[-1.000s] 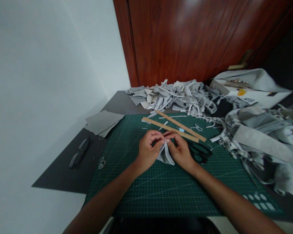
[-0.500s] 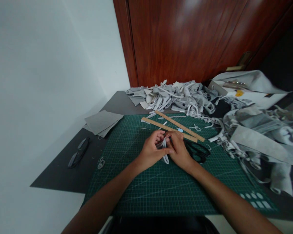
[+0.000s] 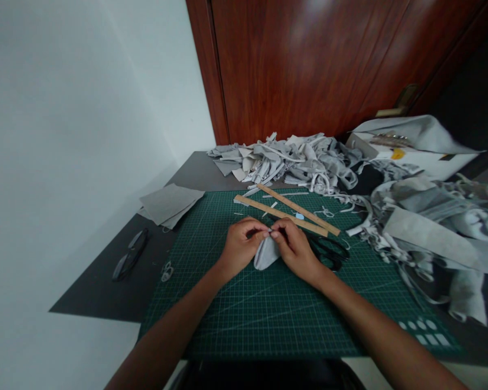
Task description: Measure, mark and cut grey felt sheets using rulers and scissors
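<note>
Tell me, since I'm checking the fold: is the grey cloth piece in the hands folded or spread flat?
Folded: the grey cloth piece is doubled over with a rounded bottom edge, pinched at the top by the left hand and right hand.

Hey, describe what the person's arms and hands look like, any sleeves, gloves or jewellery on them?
Both forearms are bare as far as the picture shows: no sleeves reach into view. The left hand and the right hand wear no gloves. No watch, bracelet or band shows at either wrist, and no ring can be made out, though the fingers are small and partly tucked together.
</note>
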The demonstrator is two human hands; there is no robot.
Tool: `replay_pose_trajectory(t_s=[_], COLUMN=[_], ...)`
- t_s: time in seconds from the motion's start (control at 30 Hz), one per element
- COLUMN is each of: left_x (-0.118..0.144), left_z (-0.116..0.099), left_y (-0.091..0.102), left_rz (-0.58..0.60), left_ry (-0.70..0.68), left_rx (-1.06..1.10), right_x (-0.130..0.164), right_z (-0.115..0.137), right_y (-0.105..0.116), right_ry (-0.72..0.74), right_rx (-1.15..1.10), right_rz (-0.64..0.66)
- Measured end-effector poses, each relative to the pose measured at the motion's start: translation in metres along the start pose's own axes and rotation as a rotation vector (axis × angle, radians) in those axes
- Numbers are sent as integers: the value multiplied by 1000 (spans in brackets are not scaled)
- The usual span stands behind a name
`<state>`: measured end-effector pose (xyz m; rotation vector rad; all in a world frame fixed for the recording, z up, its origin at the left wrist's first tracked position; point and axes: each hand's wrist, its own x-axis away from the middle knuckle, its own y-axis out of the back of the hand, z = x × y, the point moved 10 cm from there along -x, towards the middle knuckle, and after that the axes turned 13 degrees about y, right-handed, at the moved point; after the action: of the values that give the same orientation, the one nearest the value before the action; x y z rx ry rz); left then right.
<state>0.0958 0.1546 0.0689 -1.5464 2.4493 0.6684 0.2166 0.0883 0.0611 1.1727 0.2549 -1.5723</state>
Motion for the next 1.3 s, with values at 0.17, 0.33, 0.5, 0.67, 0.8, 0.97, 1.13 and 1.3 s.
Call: replay_pose_trajectory(t_s=[0.17,0.33,0.5,0.67,0.8,0.97,1.13,1.3], left_x=[5,7,6,7,9,15,22,24], left_z=[-24,-33,-28,-19,-19,-30,-37,-38], left_y=[14,21,22,22,26,24,19,19], left_rz=[-101,-117,-111,-164,-234,-254,-253,-278], left_ry=[-207,-298,-266,-156,-139,-238,-336,-349], left_rx=[-32,18,57,14,-71,-199,-281,-277], right_x=[5,5,3,-1,-1,-5,-3,1], right_z=[-8,-19,-23,-6,3,14,20,37], right_y=[5,11,17,15,22,23,21,15], right_ry=[-63,-137,-171,-53,20,116,184,315], right_rx=[-163,-183,-174,-67,0,112,241,442], right_rz=[-145,-206,-223,-170,-234,-182,-120,-17])
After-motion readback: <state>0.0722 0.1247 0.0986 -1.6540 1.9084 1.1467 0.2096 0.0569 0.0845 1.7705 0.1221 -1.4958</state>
